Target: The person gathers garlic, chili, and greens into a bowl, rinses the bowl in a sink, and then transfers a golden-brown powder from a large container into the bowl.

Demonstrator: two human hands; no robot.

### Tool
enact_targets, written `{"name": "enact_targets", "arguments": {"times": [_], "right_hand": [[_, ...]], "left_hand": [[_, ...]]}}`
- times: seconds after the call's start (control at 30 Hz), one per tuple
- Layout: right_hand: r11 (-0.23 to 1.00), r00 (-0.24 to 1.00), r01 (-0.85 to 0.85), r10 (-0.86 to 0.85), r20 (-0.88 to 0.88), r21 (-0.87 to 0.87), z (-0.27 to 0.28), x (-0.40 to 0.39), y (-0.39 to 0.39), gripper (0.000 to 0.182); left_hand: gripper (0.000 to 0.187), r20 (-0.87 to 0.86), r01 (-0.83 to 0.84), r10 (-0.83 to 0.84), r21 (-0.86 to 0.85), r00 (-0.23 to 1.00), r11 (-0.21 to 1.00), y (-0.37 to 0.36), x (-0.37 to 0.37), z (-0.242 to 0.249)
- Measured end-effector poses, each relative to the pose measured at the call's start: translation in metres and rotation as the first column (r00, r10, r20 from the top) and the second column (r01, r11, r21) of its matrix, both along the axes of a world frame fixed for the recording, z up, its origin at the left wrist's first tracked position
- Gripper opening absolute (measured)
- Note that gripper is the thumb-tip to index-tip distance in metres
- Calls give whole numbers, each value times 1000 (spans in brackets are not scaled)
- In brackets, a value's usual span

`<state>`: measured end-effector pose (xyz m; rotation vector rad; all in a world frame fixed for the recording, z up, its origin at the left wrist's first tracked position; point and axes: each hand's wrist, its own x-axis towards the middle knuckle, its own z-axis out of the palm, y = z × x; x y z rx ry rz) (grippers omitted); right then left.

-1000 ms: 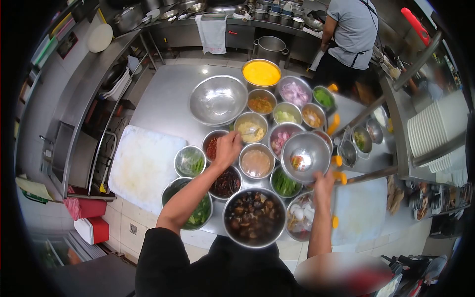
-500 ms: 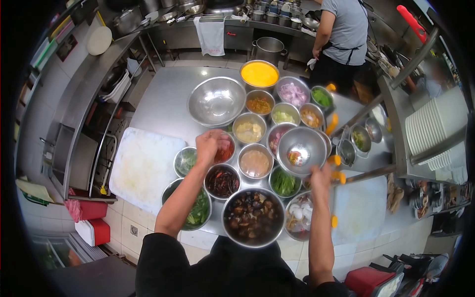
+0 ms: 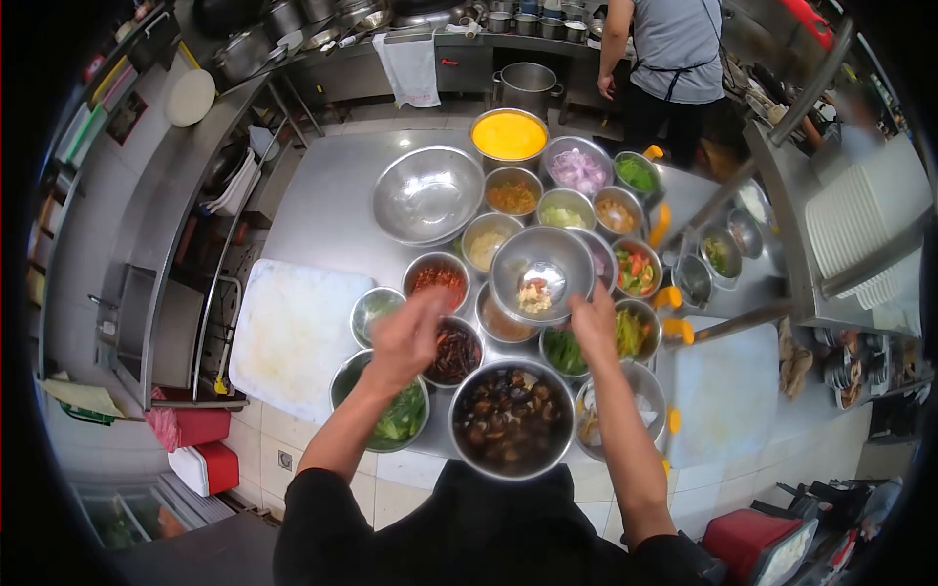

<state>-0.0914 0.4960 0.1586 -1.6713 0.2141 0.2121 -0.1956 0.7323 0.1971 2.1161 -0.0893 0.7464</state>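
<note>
My right hand (image 3: 593, 327) grips the rim of a shiny steel mixing bowl (image 3: 513, 259), fingers wrapped round its near right edge. Chopped pale and reddish bits lie in the bottom of that bowl, which is held above the other containers. My left hand (image 3: 403, 342), smeared by motion, hovers near the bowl of chopped red chillies (image 3: 437, 276) and the bowl of dark dried chillies (image 3: 455, 354); its fingers cannot be made out. Closest to my body stands a large bowl of dark mushrooms in liquid (image 3: 512, 420). Leafy greens fill a bowl (image 3: 396, 415) below my left hand.
White cutting boards lie at left (image 3: 293, 337) and right (image 3: 723, 396). Farther back are a wide steel bowl (image 3: 428, 195), a pot of yellow liquid (image 3: 509, 134) and sliced onions (image 3: 578, 171). A shelf with stacked white plates (image 3: 860, 239) stands right. A person (image 3: 674, 59) stands beyond the table.
My right hand has brought the mixing bowl leftward, over the middle containers. My left hand has drawn back from the red chillies toward my body. The view has shifted slightly.
</note>
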Motion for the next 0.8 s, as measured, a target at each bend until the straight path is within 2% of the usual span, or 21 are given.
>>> {"name": "enact_targets", "arguments": {"times": [0.1,0.2,0.3,0.33,0.43,0.57,0.67,0.8], "right_hand": [[997,999,38,-39,9,62,-3,-5,-2,39],[998,999,38,-39,19,43,-4,-9,-9,39],[998,999,51,-51,-2,26,2,-15,-9,39],[999,999,44,-44,8,25,2,-15,-8,39],[1000,1000,20,-20,12,4,7,-16,-5,39],[1000,1000,3,-3,-4,-27,17,-20,-5,41],[999,999,31,-31,-8,16,22,-21,-4,43],[998,999,36,-35,-32,42,22,-21,-3,43]], "left_hand": [[13,-77,-222,213,-144,974,964,32,-9,2],[13,-129,-291,298,72,946,954,62,-16,-20],[15,-67,-193,227,327,972,925,76,-10,-39],[12,-61,-155,183,318,981,935,78,-5,-44],[9,-247,-54,158,382,956,923,83,6,-51],[9,-355,-49,148,273,923,961,89,13,-45],[14,-347,-37,138,284,928,958,98,16,-53],[16,-449,-111,152,116,881,987,106,20,-66]]}}
